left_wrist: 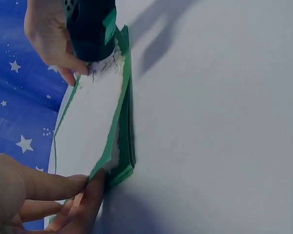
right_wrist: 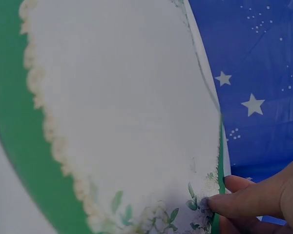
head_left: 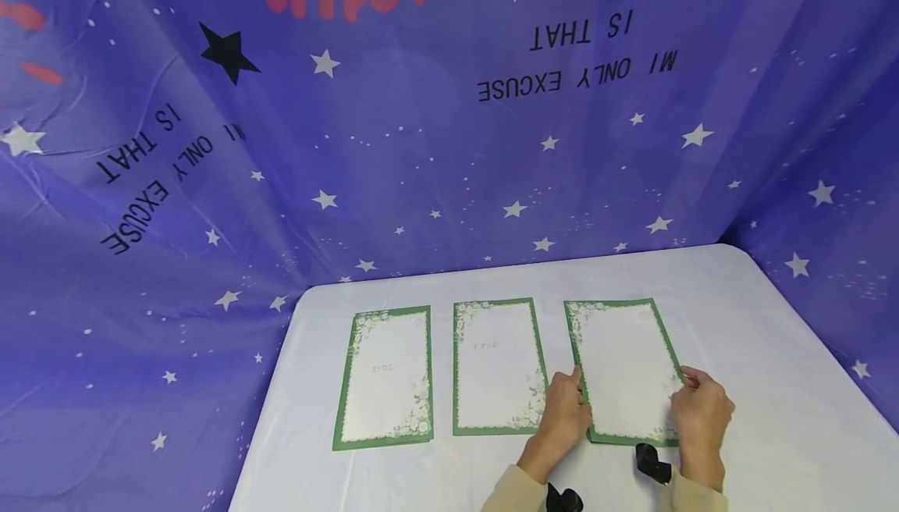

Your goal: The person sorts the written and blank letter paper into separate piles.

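A white sheet with a green border and floral corners (head_left: 625, 371) is at the right of the row on the table. My left hand (head_left: 565, 407) pinches its left edge between thumb and fingers, as the left wrist view shows. There the sheet's near side stands slightly raised, with more green-edged layers (left_wrist: 129, 146) beneath it. At the opposite edge, my right hand (head_left: 702, 410) pinches the sheet, its thumb (right_wrist: 234, 202) on the printed flowers near the corner. The right hand's fingertips are hidden behind the sheet in the right wrist view.
Two similar green-bordered sheets lie flat to the left, one in the middle (head_left: 495, 379) and one farther left (head_left: 386, 387), both with faint writing. A white-covered table (head_left: 772, 418) holds everything. Purple starry cloth (head_left: 435, 145) hangs behind. Black wrist devices (head_left: 652, 465) sit on both wrists.
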`<state>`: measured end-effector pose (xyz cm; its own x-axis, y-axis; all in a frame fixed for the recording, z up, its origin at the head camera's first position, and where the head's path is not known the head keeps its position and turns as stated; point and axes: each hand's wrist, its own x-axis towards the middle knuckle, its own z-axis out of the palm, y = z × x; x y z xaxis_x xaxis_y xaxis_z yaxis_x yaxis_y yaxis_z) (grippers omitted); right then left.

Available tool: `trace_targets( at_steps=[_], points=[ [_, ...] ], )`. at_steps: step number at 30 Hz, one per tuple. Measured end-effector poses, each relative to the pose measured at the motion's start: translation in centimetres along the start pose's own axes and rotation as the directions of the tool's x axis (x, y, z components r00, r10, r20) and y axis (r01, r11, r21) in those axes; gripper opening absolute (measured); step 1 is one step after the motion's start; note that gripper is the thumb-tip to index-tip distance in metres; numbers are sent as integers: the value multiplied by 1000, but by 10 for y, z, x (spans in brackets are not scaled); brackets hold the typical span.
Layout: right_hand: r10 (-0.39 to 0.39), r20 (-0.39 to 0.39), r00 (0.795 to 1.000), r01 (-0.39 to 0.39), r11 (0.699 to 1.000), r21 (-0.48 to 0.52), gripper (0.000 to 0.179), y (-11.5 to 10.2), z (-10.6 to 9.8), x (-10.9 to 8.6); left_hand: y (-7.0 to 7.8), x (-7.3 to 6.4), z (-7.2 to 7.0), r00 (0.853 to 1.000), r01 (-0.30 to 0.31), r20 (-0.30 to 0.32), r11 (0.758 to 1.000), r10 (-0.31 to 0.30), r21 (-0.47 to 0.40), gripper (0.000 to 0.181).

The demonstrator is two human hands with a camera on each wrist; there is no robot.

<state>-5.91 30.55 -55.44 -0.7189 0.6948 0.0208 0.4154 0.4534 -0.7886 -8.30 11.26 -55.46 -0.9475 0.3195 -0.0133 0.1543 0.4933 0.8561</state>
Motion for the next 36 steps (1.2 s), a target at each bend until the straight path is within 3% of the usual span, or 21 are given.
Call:
trace_targets(
  at_steps=[16,22,27,31,36],
  points=[
    [-59,-11,998,59,998,-17,41,8,9,-8,-4,1,1,1000,-2,10,986,1,169,57],
    [1,16,1000,0,998,-55,41,7,9,-10,0,-2,2,1000,10,-27,983,-5,185,51],
    [7,25,1000,-5,997,-82,39,6,7,-10,4,-2,7,997,25,-82,972,-6,232,45],
    [-5,9,1000,6,995,-96,41,6,6,-11,3,-2,10,991,37,-136,983,-13,181,42],
    [-55,-31,998,52,995,-85,43,7,9,-18,2,-4,7,988,53,-152,993,-37,101,44]
  ],
)
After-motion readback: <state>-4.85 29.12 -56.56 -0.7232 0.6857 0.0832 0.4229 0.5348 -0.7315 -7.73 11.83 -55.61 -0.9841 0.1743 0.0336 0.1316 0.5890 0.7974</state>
